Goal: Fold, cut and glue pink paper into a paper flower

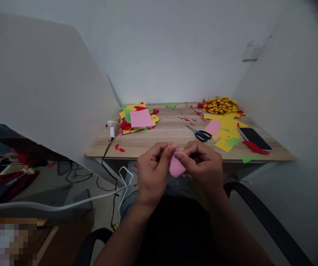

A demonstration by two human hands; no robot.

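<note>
A small piece of pink paper (pixel 177 168) is pinched between my two hands, above my lap and in front of the table edge. My left hand (pixel 154 170) grips its upper left part between thumb and fingers. On the other side, my right hand (pixel 205 164) presses it with the thumb against bent fingers. The paper looks folded or curled at the top, though fingers cover part of it. Just beyond my hands on the wooden table (pixel 164 138) lie scissors (pixel 202 135) with dark handles, beside a pink paper piece (pixel 213 128).
A pink sheet (pixel 141 118) tops a pile of coloured paper at the left. Yellow folded pieces (pixel 222 106) are heaped at the back right, near a phone (pixel 254 139). Cables (pixel 107 153) hang at the left edge. Chair armrests (pixel 270 218) flank me.
</note>
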